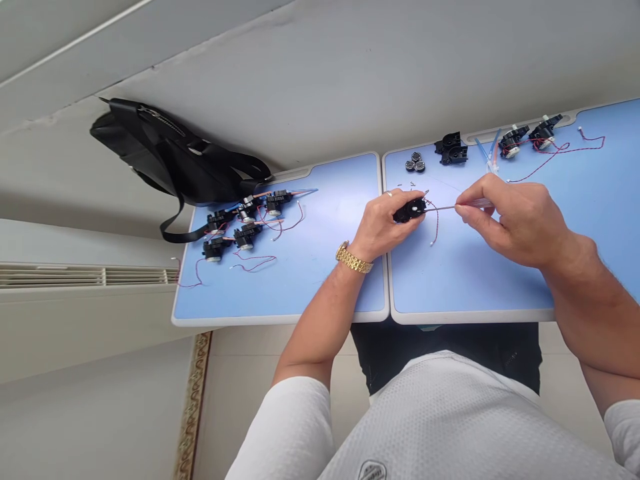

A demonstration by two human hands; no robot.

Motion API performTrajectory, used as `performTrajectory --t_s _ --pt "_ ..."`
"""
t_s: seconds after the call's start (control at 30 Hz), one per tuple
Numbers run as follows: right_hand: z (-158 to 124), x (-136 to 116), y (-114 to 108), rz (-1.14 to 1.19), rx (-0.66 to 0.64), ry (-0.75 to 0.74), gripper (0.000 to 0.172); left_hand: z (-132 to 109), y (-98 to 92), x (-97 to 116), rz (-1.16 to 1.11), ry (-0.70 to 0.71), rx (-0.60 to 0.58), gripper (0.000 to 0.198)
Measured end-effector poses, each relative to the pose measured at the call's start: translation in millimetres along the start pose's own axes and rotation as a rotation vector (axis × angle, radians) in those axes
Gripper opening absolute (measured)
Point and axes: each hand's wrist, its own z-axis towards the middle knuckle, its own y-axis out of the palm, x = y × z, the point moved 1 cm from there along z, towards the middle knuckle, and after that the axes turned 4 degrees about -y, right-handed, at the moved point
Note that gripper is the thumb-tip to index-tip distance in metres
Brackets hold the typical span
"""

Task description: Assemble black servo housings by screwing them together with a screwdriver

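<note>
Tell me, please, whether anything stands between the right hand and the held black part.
Between the right hand and the black part, only the held thin tool and a red wire show.

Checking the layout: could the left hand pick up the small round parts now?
Probably not: the left hand is busy gripping the black housing, though the round parts lie uncovered just beyond it.
</note>
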Motion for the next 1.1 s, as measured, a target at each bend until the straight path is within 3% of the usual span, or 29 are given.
performTrajectory --t_s 0.2,0.37,0.5,0.8,0.97,1.1 --pt "-2.9 6.8 4.1 -0.152 0.019 0.03 0.039 -0.1 0.9 -0.8 0.008 -0.008 -0.011 0.032" --pt "0.4 -1.3 3.5 -0.033 0.023 0.018 0.02 0.3 0.5 0.7 -0.024 0.005 0.002 0.031" --pt "1.2 -3.3 2.8 0.03 0.014 -0.007 0.014 0.2 0.4 1.1 -0.012 -0.005 -0.018 0.031" --pt "-2.6 8.5 2.0 -0.167 0.04 0.08 0.043 -0.2 0.5 2.5 -0.018 -0.003 0.0 0.03" --pt "1.3 0.0 0.7 -0.039 -0.018 0.085 0.021 0.3 -0.1 2.2 -0.003 -0.025 0.004 0.031" --pt "2.8 -2.0 1.1 0.015 -0.008 0.051 0.017 0.8 -0.4 2.5 0.006 -0.034 -0.004 0.031"
